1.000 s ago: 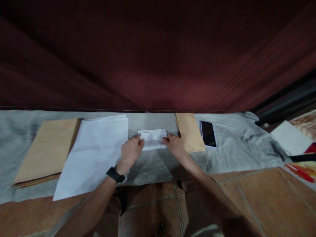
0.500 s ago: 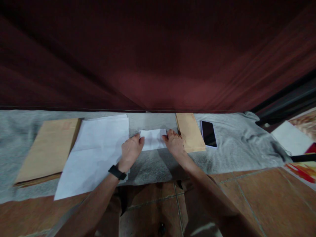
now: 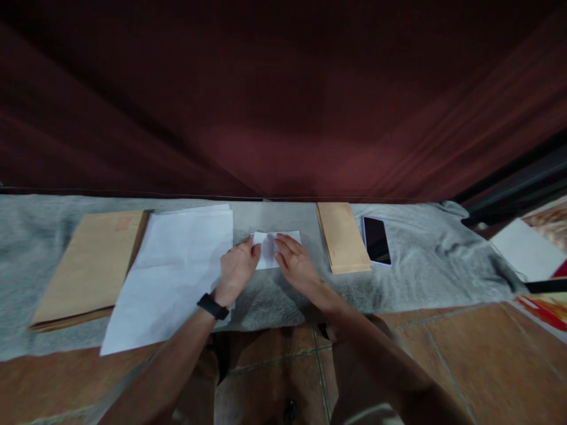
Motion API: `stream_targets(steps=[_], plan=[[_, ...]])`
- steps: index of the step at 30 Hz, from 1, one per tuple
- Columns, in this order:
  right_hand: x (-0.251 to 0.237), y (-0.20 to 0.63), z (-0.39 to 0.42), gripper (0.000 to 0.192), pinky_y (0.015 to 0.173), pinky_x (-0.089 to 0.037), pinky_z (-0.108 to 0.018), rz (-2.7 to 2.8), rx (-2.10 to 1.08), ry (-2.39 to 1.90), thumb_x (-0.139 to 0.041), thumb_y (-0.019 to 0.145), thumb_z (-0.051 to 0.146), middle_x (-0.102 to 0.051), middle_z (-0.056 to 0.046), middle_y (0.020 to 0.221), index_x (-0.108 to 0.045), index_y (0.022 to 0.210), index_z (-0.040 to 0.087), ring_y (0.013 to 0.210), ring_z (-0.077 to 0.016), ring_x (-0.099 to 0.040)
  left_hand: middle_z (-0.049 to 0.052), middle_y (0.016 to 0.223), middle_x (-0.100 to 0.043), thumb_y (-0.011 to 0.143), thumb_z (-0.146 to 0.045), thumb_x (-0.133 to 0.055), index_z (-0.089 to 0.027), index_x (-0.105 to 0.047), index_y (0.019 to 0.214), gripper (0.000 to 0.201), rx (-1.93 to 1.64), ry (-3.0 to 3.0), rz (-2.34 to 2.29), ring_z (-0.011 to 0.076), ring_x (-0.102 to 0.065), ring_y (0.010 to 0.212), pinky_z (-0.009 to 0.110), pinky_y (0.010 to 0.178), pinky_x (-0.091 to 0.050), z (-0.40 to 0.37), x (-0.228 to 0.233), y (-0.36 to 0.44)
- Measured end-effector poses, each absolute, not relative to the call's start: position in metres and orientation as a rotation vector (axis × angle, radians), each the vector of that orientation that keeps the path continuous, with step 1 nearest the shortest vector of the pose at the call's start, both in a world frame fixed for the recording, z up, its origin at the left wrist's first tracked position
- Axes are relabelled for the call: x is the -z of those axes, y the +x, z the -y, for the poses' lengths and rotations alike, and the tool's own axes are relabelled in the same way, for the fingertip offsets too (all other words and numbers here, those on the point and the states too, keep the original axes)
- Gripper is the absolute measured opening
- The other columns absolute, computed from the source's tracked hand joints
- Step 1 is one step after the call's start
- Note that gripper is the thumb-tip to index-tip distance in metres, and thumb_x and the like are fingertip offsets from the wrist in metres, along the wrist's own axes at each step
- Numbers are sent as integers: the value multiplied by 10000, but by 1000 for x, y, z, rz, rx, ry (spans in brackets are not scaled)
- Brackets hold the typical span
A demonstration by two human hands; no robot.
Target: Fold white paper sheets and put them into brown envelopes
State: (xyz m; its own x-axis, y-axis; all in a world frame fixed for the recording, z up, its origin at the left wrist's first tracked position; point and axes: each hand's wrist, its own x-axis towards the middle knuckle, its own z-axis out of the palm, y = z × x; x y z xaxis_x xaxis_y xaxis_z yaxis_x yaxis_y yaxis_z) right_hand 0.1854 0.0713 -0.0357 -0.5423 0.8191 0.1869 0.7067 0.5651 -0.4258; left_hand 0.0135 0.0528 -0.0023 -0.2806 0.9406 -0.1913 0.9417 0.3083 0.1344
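Pressing down near the middle of the frame, both hands rest on a small folded white paper (image 3: 268, 248) that lies flat on a grey cloth (image 3: 420, 260). The left hand (image 3: 236, 268), with a black watch (image 3: 213, 306) on its wrist, has its fingers loosely curled and its fingertips touching the paper's left edge. The right hand (image 3: 296, 265) lies flat across the paper's right part, fingers spread and stretched out, covering much of it. Neither hand pinches the paper; both simply bear on it from above.

Just left of the hands lies a stack of large white sheets (image 3: 177, 265), its near corner reaching the cloth's front edge. Further left, partly tucked under those sheets, sits a big brown envelope (image 3: 88, 265). Right of the folded paper, a little apart from it, lies a narrower pile of brown envelopes (image 3: 342, 236), and just beside that a dark phone (image 3: 376, 239), screen up. A dark red curtain (image 3: 283, 100) fills the upper half of the frame. Brown floor tiles (image 3: 465, 348) show along the bottom, and another white sheet (image 3: 522, 251) lies at the right edge.
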Motion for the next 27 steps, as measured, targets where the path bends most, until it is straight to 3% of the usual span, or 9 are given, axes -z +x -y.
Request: stream_targets(steps=[6, 27], plan=[[53, 175, -57, 543, 1288, -233, -417, 2522, -380, -1211, -378, 1091, 397, -371, -107, 1649, -442, 1551, 116, 1530, -223, -333, 163, 1044, -776, 1029, -417, -340, -180, -662, 1227, 446, 0, 1702, -2347, 297, -750, 982, 353, 797, -542, -54, 4, 13], [56, 171, -57, 537, 1264, -224, -483, 2417, -319, -1554, -373, 1096, 379, -251, -129, 1692, -381, 1594, 179, 1566, -275, -242, 154, 1007, -778, 1040, -453, -305, -181, -663, 1181, 471, 11, 1731, -2366, 299, -752, 959, 347, 768, -535, -53, 2, 15]])
